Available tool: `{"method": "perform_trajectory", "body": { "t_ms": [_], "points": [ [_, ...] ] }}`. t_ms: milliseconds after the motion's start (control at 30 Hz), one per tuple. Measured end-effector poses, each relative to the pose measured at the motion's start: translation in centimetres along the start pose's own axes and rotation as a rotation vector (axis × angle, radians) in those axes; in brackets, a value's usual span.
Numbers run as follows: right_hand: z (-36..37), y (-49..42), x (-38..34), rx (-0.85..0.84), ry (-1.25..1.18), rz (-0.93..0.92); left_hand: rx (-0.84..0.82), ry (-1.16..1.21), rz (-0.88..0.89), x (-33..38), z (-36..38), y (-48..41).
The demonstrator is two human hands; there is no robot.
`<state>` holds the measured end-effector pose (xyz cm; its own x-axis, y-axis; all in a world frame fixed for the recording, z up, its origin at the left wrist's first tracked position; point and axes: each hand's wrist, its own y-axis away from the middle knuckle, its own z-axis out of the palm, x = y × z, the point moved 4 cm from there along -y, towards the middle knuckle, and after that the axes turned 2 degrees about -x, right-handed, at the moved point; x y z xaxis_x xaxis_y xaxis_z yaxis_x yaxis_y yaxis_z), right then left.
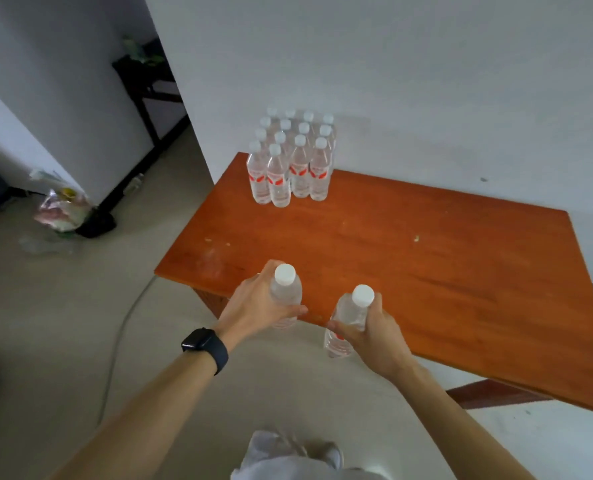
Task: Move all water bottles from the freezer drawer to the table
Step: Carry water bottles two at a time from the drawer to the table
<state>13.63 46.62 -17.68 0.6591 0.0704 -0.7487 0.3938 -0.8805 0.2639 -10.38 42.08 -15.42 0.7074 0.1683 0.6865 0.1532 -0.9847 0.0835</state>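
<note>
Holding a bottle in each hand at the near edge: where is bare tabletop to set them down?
The table is bare across its middle, between the bottle cluster and the left hand and right hand, and over its right half up to the wall. Only the far left corner is crowded with packed upright bottles.
</note>
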Motion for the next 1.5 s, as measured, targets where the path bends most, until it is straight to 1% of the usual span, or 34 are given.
{"method": "perform_trajectory", "body": {
  "t_ms": [133,267,400,500,567,633,667,767,800,900,967,1167,1267,1367,1500],
  "points": [
    [0.4,-6.1,-0.4,-0.058,-0.04,0.027,-0.014,-0.042,0.048,-2.1,-0.8,-6.5],
    [1.4,-12.4,-1.0,-0.078,-0.096,0.074,-0.03,-0.086,0.03,-5.0,-1.7,-13.5],
    [2.3,-18.5,-3.1,-0.053,-0.159,0.122,-0.064,-0.043,0.072,-6.3,-3.3,-20.2],
    [2.6,-22.7,-4.4,-0.033,-0.195,0.174,-0.137,-0.076,0.131,-6.6,-4.3,-24.8],
    [2.3,-25.5,-5.3,-0.004,-0.208,0.17,-0.169,-0.124,0.2,-6.6,-4.9,-28.3],
    [2.0,-27.9,-6.0,0.048,-0.229,0.175,-0.169,-0.191,0.285,-6.2,-5.6,-31.5],
    [1.9,-29.0,-6.3,0.079,-0.25,0.176,-0.143,-0.263,0.354,-5.8,-5.8,-32.7],
    [1.2,-32.0,-7.3,0.155,-0.241,0.156,0.05,-0.611,0.594,-5.0,-6.1,-35.9],
    [0.9,-33.0,-7.7,0.167,-0.235,0.152,0.087,-0.685,0.629,-5.0,-6.2,-37.0],
    [0.1,-36.0,-8.1,0.185,-0.219,0.155,0.161,-0.748,0.623,-5.6,-6.6,-39.5],
    [0.0,-37.8,-8.4,0.191,-0.195,0.124,0.163,-0.748,0.606,-5.9,-6.5,-40.6],
    [1.0,-41.2,-7.9,0.2,-0.189,0.073,0.09,-0.811,0.52,-6.2,-6.6,-42.7],
    [1.7,-41.3,-7.1,0.259,-0.171,0.02,0.005,-0.866,0.551,-6.3,-6.6,-43.3],
    [2.7,-41.3,-5.1,0.228,-0.271,0.118,-0.047,-0.83,0.585,-6.8,-6.9,-43.5],
    [4.8,-41.5,-2.5,0.088,-0.293,0.271,-0.032,-0.847,0.611,-6.6,-6.9,-43.6]
  ]
}}
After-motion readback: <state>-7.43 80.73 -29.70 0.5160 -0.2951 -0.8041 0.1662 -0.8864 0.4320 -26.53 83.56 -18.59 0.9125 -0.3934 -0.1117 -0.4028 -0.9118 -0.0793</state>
